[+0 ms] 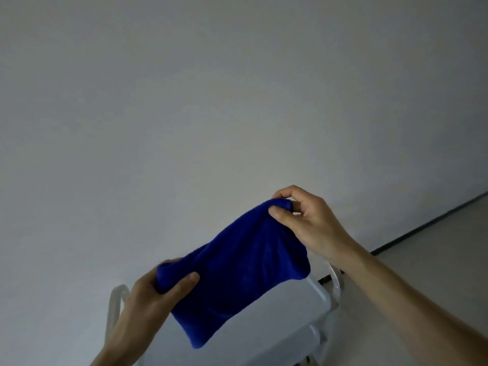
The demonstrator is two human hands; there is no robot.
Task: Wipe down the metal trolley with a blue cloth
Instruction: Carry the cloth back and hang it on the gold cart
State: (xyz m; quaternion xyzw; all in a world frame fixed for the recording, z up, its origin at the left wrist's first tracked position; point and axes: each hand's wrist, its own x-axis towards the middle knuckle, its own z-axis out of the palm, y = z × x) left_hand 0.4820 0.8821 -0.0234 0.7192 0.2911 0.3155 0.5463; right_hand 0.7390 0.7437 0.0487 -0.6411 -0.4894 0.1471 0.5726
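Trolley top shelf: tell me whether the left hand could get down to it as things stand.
Probably yes. The left hand grips one end of the blue cloth above the trolley's top shelf, and nothing lies between them. The right hand holds the cloth's other end up, so it may need to follow.

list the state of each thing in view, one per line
blue cloth: held up off the trolley, stretched between both hands, lower edge hanging free
left hand: shut on the cloth's lower left corner
right hand: pinching the cloth's upper corner
metal trolley: below the cloth, top shelf partly hidden by it, cloth not touching it as far as can be seen
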